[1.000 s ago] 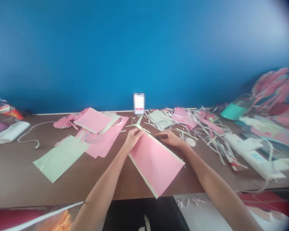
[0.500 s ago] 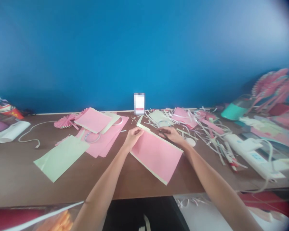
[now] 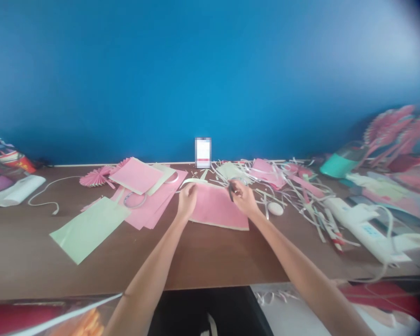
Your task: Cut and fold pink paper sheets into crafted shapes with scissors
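At the far left of the brown wooden table, a white cord curls beside a pile of coloured packets. Nearer the middle lies a pale green paper sheet, and behind it sit a small pink pleated paper fan and a loose stack of pink paper sheets.

The person's left hand rests fingers-down on the far left corner of a pink rectangular paper sheet, pinching its edge. The sheet lies flat on the table between the two hands, in the middle and towards the far side. The right hand is curled closed around a small dark tool at the sheet's far right corner; what the tool is cannot be told.

Just right of that hand lies a small white oval object, then a tangle of white and pink paper strips, a teal cup and a long white device.
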Motion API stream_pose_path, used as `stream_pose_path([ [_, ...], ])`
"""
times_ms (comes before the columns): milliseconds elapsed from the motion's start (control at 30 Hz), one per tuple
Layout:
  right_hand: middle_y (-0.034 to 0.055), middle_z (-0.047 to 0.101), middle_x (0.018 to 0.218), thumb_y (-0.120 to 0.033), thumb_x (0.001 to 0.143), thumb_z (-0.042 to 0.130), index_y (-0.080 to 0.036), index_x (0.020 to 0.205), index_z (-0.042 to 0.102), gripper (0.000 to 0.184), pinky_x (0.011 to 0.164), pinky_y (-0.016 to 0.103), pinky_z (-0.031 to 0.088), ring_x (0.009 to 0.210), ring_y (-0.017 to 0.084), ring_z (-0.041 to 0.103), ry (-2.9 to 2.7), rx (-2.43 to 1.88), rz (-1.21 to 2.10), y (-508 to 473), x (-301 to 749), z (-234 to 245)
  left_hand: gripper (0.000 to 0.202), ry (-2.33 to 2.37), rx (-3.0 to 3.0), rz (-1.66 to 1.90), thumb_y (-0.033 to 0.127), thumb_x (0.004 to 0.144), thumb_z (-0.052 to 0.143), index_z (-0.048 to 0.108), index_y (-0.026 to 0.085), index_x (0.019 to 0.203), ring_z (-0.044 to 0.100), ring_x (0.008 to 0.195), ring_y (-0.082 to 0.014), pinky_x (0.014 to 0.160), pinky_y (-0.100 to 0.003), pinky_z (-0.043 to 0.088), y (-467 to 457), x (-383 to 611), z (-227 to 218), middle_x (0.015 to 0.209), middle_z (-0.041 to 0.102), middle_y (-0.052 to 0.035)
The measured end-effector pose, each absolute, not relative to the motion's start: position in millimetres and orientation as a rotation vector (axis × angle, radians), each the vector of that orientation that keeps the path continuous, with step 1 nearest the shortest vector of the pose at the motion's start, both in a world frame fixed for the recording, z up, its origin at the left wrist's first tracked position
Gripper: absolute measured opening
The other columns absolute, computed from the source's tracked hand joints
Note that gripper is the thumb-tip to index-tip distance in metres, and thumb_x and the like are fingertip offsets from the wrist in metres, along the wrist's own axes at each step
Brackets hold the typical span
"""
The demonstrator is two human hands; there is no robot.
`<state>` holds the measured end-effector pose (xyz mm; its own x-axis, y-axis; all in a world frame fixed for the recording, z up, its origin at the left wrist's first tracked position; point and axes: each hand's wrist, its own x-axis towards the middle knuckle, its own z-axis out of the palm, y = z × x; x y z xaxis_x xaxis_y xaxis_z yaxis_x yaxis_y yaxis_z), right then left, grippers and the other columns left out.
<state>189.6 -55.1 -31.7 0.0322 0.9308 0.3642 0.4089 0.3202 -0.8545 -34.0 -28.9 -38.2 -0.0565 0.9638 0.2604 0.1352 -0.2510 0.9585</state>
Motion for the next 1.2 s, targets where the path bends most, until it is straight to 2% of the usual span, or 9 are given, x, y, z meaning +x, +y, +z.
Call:
stream_pose_path([
  [167, 0.0085, 0.065, 0.103, -0.047, 0.079, 0.061, -0.021, 0.118, 0.054, 0.048, 0.075, 0.034, 0.051, 0.090, 0.022, 0.062, -1.581, -1.067, 0.931, -56.7, 172.9, -40.3, 0.048, 0.849, 1.256, 1.175, 0.055, 0.086, 0.045, 0.066, 0.015, 0.102, 0.063, 0.088, -0.0237, 0.072, -0.033, 0.048, -34.2, -25.6, -33.5, 0.092, 0.069, -0.0111],
  [333, 0.0074, 0.063, 0.107, -0.056, 0.078, 0.059, -0.024, 0.120, 0.054, 0.053, 0.068, 0.029, 0.050, 0.089, 0.021, 0.060, -1.522, -1.035, 1.039, -58.7, 178.1, -34.9, 0.048, 0.591, 1.329, 0.936, 0.048, 0.082, 0.055, 0.058, 0.018, 0.120, 0.065, 0.085, -0.0240, 0.064, -0.032, 0.050, -38.1, -23.6, -22.4, 0.105, 0.066, -0.0133],
  [433, 0.0057, 0.063, 0.105, -0.054, 0.080, 0.058, -0.025, 0.120, 0.054, 0.049, 0.072, 0.029, 0.051, 0.091, 0.020, 0.060, -1.532, -1.002, 1.116, -61.5, 178.4, -31.3, 0.046, 0.682, 1.549, 1.037, 0.039, 0.078, 0.065, 0.059, 0.021, 0.119, 0.061, 0.102, -0.0259, 0.080, -0.035, 0.049, -41.4, -21.6, -18.1, 0.115, 0.063, -0.0112],
  [533, 0.0045, 0.063, 0.106, -0.051, 0.082, 0.058, -0.027, 0.120, 0.055, 0.046, 0.076, 0.030, 0.051, 0.094, 0.020, 0.059, -1.550, -0.996, 1.170, -63.7, 175.0, -31.3, 0.046, 0.775, 1.708, 1.158, 0.038, 0.077, 0.067, 0.058, 0.023, 0.121, 0.050, 0.119, -0.0265, 0.098, -0.036, 0.040, -43.8, -18.5, -19.9, 0.125, 0.057, -0.0090],
  [633, 0.0040, 0.063, 0.109, -0.050, 0.079, 0.062, -0.028, 0.118, 0.057, 0.045, 0.080, 0.029, 0.050, 0.097, 0.020, 0.059, -1.528, -0.993, 1.200, -65.1, 171.6, -32.5, 0.049, 0.784, 1.745, 1.155, 0.037, 0.079, 0.065, 0.054, 0.024, 0.125, 0.047, 0.122, -0.0256, 0.102, -0.036, 0.037, -45.8, -15.6, -24.8, 0.130, 0.053, -0.0089],
  [833, 0.0033, 0.065, 0.104, -0.047, 0.080, 0.063, -0.025, 0.116, 0.059, 0.042, 0.086, 0.029, 0.046, 0.097, 0.019, 0.058, -1.550, -0.931, 1.305, -67.6, 169.9, -30.4, 0.046, 0.856, 1.724, 1.123, 0.039, 0.074, 0.070, 0.059, 0.021, 0.115, 0.057, 0.107, -0.0242, 0.091, -0.033, 0.044, -48.5, -13.2, -27.0, 0.116, 0.062, -0.0092],
  [1000, 0.0033, 0.065, 0.099, -0.046, 0.077, 0.067, -0.024, 0.109, 0.062, 0.039, 0.079, 0.028, 0.048, 0.091, 0.019, 0.060, -1.381, -0.930, 1.300, -62.7, 171.7, -35.1, 0.032, 0.974, 1.794, 1.153, 0.043, 0.084, 0.055, 0.063, 0.018, 0.102, 0.060, 0.088, -0.0194, 0.075, -0.028, 0.046, -46.3, -16.1, -24.9, 0.099, 0.067, -0.0052],
  [1200, 0.0032, 0.066, 0.087, -0.047, 0.074, 0.069, -0.021, 0.104, 0.062, 0.041, 0.061, 0.025, 0.046, 0.071, 0.015, 0.059, -1.247, -0.955, 1.206, -54.1, 179.7, -39.2, 0.029, 1.123, 1.812, 1.203, 0.044, 0.084, 0.054, 0.064, 0.018, 0.089, 0.060, 0.082, -0.0184, 0.070, -0.026, 0.043, -39.8, -19.6, -30.0, 0.087, 0.067, -0.0036],
])
